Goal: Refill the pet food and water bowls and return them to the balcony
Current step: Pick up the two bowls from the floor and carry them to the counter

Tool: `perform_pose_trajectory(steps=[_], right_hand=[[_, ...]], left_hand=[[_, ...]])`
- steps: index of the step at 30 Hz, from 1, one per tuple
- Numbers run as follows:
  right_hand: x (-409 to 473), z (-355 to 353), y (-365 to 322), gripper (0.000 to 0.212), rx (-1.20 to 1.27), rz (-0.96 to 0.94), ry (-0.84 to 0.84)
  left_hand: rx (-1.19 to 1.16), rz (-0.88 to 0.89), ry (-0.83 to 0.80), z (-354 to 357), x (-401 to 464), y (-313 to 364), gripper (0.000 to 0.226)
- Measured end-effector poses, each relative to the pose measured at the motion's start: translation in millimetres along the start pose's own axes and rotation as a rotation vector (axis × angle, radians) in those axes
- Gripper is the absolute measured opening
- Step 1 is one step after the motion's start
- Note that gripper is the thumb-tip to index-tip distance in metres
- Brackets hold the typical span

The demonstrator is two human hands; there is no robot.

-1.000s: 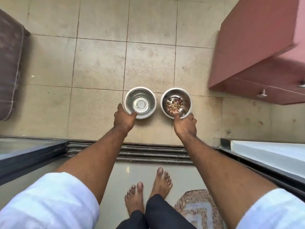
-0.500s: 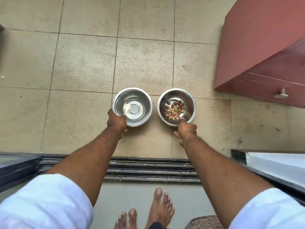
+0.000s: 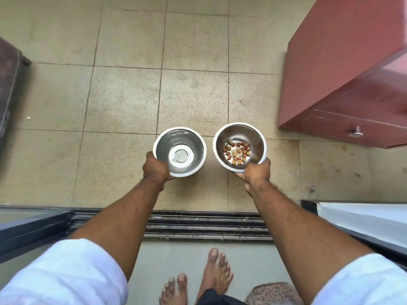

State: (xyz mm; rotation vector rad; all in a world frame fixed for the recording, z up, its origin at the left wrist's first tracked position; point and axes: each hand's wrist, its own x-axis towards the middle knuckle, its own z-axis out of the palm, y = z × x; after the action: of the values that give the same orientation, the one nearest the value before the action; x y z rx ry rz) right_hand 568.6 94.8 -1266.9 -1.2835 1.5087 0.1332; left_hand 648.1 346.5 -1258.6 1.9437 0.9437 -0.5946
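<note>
Two round steel bowls are side by side over the tiled balcony floor (image 3: 123, 102). The water bowl (image 3: 187, 142) on the left holds clear water, and my left hand (image 3: 155, 168) grips its near left rim. The food bowl (image 3: 240, 133) on the right holds a small heap of brown and tan kibble (image 3: 236, 151). My right hand (image 3: 256, 173) grips its near rim, fingers under the edge. The food bowl looks slightly tilted toward me. Whether the bowls touch the floor I cannot tell.
A red cabinet (image 3: 343, 69) with a drawer knob stands at the right. A dark cushion-like object (image 3: 8, 84) lies at the left edge. The sliding-door track (image 3: 207, 225) crosses below my hands, door frames on both sides. My bare feet (image 3: 198, 280) stand indoors beside a mat (image 3: 273, 293).
Both hands have kept hold of the bowls throughout. The bowls now appear larger and nearer to me, the food bowl tipped a little. The view shifted back so the cushion shows again.
</note>
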Motion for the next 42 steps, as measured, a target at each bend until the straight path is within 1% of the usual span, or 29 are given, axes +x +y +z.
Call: perform_pose_trajectory(steps=[2, 3, 7, 9, 12, 14, 19, 24, 28, 31, 35, 40, 42], right_hand=[[-28, -19, -18, 0.043, 0.01, -0.003, -0.01], [-44, -29, -28, 0.042, 0.014, -0.016, -0.008], [-113, -66, -70, 0.038, 0.104, -0.087, -0.007], [-150, -85, -94, 0.036, 0.147, -0.105, -0.023], [-205, -112, -128, 0.036, 0.216, -0.129, -0.039], [-245, -132, -152, 0.032, 0.246, -0.146, -0.039], [-334, -176, -199, 0.03, 0.264, -0.161, -0.026], [-408, -214, -238, 0.029, 0.253, -0.171, -0.04], [-457, -240, -263, 0.028, 0.248, -0.194, -0.041], [-490, -260, -272, 0.029, 0.257, -0.211, -0.029], [-530, -292, -283, 0.036, 0.286, -0.247, -0.017], [-567, -323, -286, 0.036, 0.329, -0.297, 0.049], [-581, -333, -285, 0.033, 0.374, -0.31, 0.072]], left_hand=[[-0.042, -0.006, -0.01, -20, -28, 19, 0.019], [-0.037, 0.009, -0.017, -30, -43, 30, 0.02], [-0.009, 0.09, -0.046, -76, -104, 77, 0.036], [-0.014, 0.109, -0.057, -102, -137, 103, 0.039], [-0.048, 0.141, -0.082, -138, -183, 138, 0.04], [-0.076, 0.167, -0.093, -164, -216, 163, 0.041], [-0.111, 0.198, -0.108, -220, -293, 211, 0.036], [-0.102, 0.246, -0.129, -268, -367, 245, 0.038], [-0.157, 0.281, -0.162, -302, -420, 270, 0.027], [-0.149, 0.304, -0.174, -324, -452, 290, 0.022], [-0.148, 0.36, -0.207, -350, -489, 314, 0.028], [-0.09, 0.4, -0.264, -361, -518, 334, 0.039], [-0.115, 0.431, -0.304, -361, -526, 343, 0.042]])
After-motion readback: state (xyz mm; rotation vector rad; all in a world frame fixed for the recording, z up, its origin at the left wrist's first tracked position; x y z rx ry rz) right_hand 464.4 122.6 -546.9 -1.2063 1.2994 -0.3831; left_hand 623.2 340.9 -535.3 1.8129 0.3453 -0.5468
